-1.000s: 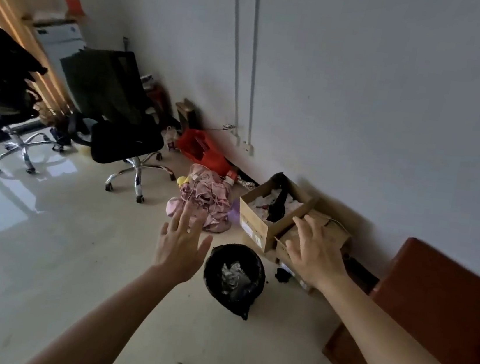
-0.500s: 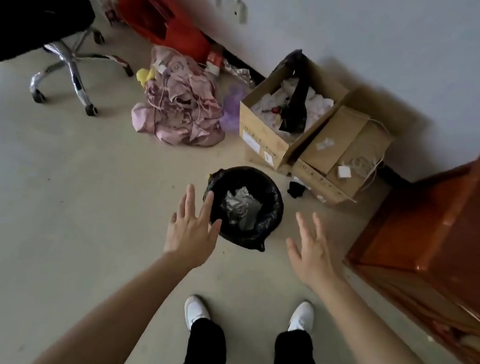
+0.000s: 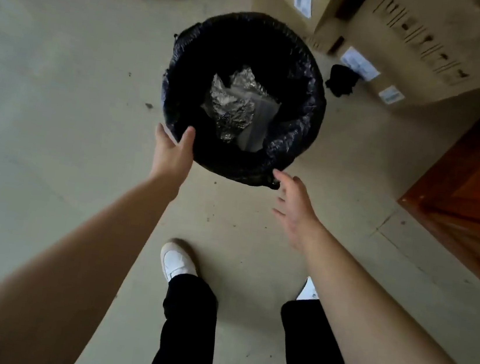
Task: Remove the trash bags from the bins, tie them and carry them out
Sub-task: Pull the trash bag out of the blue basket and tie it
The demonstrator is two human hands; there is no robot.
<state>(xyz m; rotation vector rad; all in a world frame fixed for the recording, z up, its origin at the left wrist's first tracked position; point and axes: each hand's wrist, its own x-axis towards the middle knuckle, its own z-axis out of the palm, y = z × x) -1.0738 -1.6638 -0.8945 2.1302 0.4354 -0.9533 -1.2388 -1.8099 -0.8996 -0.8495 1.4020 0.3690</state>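
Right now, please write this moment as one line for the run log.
phase: reaching bin | left hand: open, at near rim of black trash bag | right hand: open, just short of rim | bag: in bin, untied

Both hands came down to bin: left hand (image 3: 172, 154) now touching trash bag (image 3: 294, 128) rim at 7 o'clock, right hand (image 3: 293, 207) near 5 o'clock.

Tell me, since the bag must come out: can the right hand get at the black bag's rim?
Probably yes: the right hand is open beside the black plastic trash bag rim, nothing between.
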